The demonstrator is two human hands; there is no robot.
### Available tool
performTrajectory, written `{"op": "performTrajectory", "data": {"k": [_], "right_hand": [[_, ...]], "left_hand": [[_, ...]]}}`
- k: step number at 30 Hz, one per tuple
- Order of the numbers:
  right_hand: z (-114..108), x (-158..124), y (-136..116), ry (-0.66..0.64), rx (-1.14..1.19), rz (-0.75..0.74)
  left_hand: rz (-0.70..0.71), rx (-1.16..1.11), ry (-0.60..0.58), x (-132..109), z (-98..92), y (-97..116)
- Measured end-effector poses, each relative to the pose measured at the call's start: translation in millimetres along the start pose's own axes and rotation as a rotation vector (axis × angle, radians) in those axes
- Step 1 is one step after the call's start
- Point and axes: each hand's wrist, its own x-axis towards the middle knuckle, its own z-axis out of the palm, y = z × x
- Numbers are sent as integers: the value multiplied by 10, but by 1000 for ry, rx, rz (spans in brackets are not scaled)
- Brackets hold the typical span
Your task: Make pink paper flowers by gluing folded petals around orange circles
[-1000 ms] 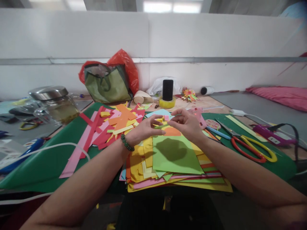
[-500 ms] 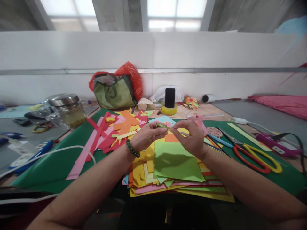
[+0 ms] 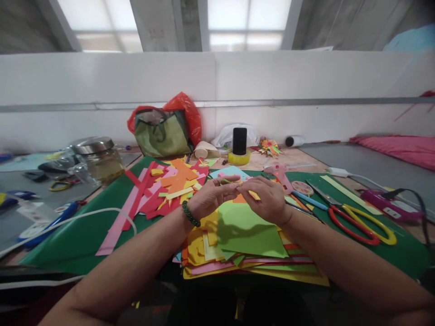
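Daylight from overexposed windows (image 3: 246,22) above the white partition (image 3: 136,74) brightens the tabletop (image 3: 292,158), a dark shadow covers much of the light-green sheet (image 3: 251,231), wide-angle distortion stretches the forearms (image 3: 129,267) towards the lower corners, and softness blurs the green strip (image 3: 224,181) at the fingers (image 3: 226,192).

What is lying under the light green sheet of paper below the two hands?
Under the light green sheet lies a pile of coloured papers; yellow, pink, orange and green edges stick out past it. What the sheet covers cannot be seen.
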Motion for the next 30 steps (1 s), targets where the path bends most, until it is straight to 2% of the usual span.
{"op": "performTrajectory", "data": {"k": [4, 7, 12, 14, 16, 19, 21, 24, 26, 30], "right_hand": [[15, -17, -11, -8, -2, 109], [36, -28, -18, 11, 1, 163], [66, -34, 23, 54, 53, 286], [87, -46, 58, 45, 114, 343], [112, -59, 89, 7, 165, 400], [142, -70, 113, -60, 223, 450], [151, -68, 114, -85, 257, 458], [151, -56, 103, -96, 285, 475], [151, -51, 95, -111, 285, 491], [175, -72, 113, -131, 283, 497]], "left_hand": [[54, 41, -5, 3, 20, -3], [85, 93, 54, 28, -17, 49], [294, 191, 275, 55, -278, 328], [257, 332, 315, 46, -398, 428], [97, 567, 252, 35, -485, 473], [-107, 911, 81, 30, -540, 456], [-113, 1052, 50, 34, -547, 433], [-56, 1178, 85, 40, -539, 403], [-45, 1289, 68, 48, -528, 362], [-120, 1456, 18, 76, -514, 235]]}}
